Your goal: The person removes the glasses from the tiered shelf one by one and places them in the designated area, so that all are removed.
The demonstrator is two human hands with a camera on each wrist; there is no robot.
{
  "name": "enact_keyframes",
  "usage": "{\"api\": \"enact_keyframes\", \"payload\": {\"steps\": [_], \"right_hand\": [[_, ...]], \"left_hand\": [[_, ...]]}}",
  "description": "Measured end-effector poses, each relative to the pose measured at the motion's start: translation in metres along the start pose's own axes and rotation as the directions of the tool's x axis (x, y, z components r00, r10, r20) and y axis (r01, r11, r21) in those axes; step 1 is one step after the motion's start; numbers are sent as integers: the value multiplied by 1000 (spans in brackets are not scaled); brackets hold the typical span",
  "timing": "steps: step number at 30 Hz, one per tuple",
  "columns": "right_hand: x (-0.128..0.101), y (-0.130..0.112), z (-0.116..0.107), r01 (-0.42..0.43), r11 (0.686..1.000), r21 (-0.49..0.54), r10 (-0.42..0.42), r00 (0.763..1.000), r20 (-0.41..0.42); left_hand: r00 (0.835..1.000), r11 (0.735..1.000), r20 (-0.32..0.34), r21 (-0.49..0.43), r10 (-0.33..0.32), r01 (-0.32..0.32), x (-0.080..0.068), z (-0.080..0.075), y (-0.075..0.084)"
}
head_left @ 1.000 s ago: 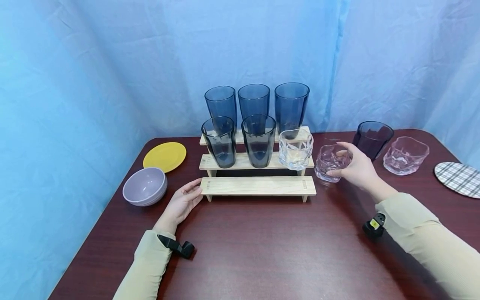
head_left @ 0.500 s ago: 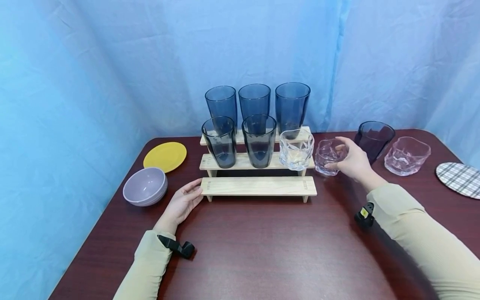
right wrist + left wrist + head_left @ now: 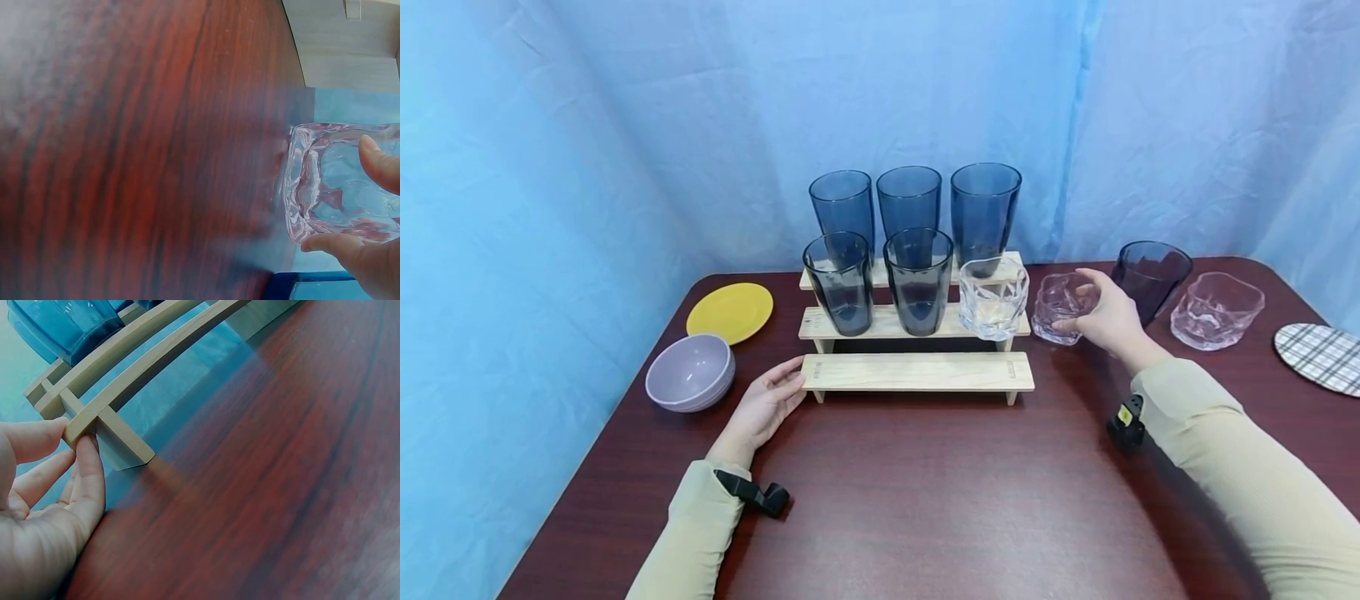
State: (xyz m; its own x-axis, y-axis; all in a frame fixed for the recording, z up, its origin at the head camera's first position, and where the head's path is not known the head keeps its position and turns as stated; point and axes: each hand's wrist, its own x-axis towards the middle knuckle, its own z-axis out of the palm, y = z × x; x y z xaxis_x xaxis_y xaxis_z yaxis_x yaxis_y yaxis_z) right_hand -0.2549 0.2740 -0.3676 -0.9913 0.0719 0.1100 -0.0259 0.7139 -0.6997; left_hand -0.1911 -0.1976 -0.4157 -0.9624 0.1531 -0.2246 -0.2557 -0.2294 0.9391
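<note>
My right hand (image 3: 1112, 321) grips a clear, wavy-sided glass tumbler (image 3: 1051, 321) just to the right of the wooden tiered rack (image 3: 917, 372). In the right wrist view, the thumb and a finger lie along opposite sides of this tumbler (image 3: 304, 187). My left hand (image 3: 765, 408) pinches the left end of the rack's lowest shelf (image 3: 94, 422) between thumb and fingers. A second clear tumbler (image 3: 992, 304) stands on the middle tier, beside two smoky grey glasses (image 3: 917, 292). Three tall blue glasses (image 3: 987, 208) stand on the top tier.
Right of my right hand stand a dark glass (image 3: 1150, 279) and another clear tumbler (image 3: 1213, 312). A checked round mat (image 3: 1322, 357) lies at the far right. On the left are a lilac bowl (image 3: 691, 375) and a yellow plate (image 3: 730, 313). A blue curtain (image 3: 760, 100) hangs behind.
My right hand and its clear tumbler have shifted a little away from me, toward the back of the table. My left hand stays on the rack's end.
</note>
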Motion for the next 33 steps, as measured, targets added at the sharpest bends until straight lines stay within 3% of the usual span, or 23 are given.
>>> {"api": "enact_keyframes", "payload": {"steps": [12, 33], "right_hand": [[4, 1, -1, -58, 998, 29, 57, 998, 40], [8, 5, 2, -50, 999, 12, 49, 996, 72]], "left_hand": [[1000, 1000, 9, 16, 3, -3, -2, 2, 2], [1000, 1000, 5, 12, 6, -6, -2, 0, 1]]}}
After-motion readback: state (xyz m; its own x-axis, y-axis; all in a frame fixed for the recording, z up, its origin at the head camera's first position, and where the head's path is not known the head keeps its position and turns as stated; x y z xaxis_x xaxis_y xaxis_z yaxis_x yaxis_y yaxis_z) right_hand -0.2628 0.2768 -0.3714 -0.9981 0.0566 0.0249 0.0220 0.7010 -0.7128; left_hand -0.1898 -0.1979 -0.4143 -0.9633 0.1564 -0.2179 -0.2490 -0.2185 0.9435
